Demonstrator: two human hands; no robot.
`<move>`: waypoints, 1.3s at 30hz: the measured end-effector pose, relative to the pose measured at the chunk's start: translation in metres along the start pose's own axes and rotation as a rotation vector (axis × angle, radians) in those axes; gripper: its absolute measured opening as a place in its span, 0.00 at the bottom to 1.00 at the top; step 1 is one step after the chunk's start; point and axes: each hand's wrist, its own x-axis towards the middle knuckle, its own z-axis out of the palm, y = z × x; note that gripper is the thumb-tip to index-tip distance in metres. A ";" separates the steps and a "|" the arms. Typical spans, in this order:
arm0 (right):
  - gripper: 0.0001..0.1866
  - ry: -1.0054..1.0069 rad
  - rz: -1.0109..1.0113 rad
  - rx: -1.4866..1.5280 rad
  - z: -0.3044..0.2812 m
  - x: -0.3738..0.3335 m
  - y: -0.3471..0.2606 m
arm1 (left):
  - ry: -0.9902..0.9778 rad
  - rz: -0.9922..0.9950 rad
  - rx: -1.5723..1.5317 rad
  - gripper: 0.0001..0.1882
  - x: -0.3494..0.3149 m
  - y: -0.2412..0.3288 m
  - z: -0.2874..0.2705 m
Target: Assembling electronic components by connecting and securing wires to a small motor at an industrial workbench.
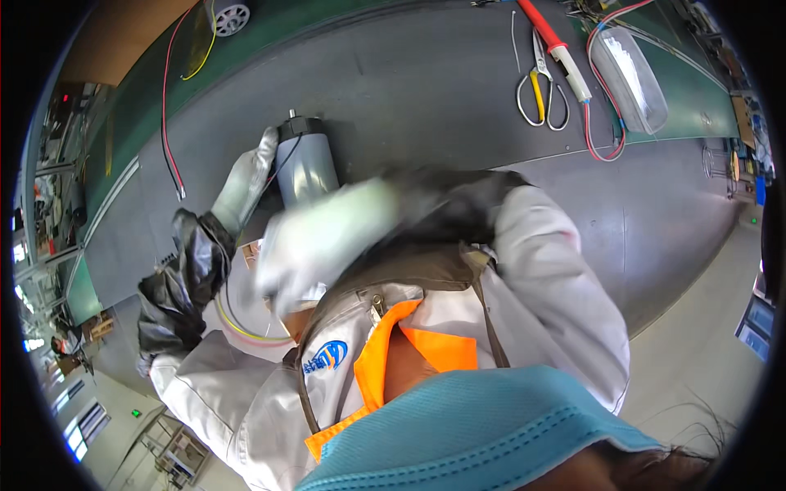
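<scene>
A cylindrical electric motor (306, 168) with a silver-grey body, a black end cap and a short shaft stands in front of me, shaft upward. My left hand (250, 176), in a whitish glove, grips it at its left side near the cap. A thin dark wire runs down from the cap past this hand. My right hand (327, 233), also gloved, crosses low in front of the motor and hides its lower part. Motion smears its fingers, so I cannot tell what they touch. Yellow and pinkish wires (250, 334) loop below the hands, near my lap.
On the dark bench (426, 90), yellow-gripped scissors (538, 90), a red-and-white handled tool (557, 45) with a red cord and a clear plastic box (630, 78) lie at the right. Red and black wires (168, 139) and a round grey part (231, 18) are at the left.
</scene>
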 end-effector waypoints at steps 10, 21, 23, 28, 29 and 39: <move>0.11 0.849 1.864 -0.862 -0.161 -0.343 -0.046 | 0.078 0.090 0.221 0.40 0.026 -0.024 -0.007; 0.14 -0.035 1.782 -1.088 -0.175 -0.486 -0.004 | -0.382 0.120 0.378 0.30 0.023 0.010 -0.015; 0.17 -0.075 1.882 -0.947 -0.175 -0.437 -0.001 | -0.350 0.094 0.315 0.31 0.014 0.007 -0.012; 0.07 0.958 1.894 -0.020 -0.137 -0.329 -0.047 | -0.340 0.064 0.353 0.33 0.017 -0.010 -0.016; 0.09 1.096 1.789 0.157 -0.128 -0.308 -0.066 | -0.364 -0.066 0.298 0.31 0.010 0.007 -0.015; 0.21 1.041 1.221 1.068 -0.011 -0.129 -0.053 | -0.487 -0.339 0.477 0.26 0.003 0.053 -0.027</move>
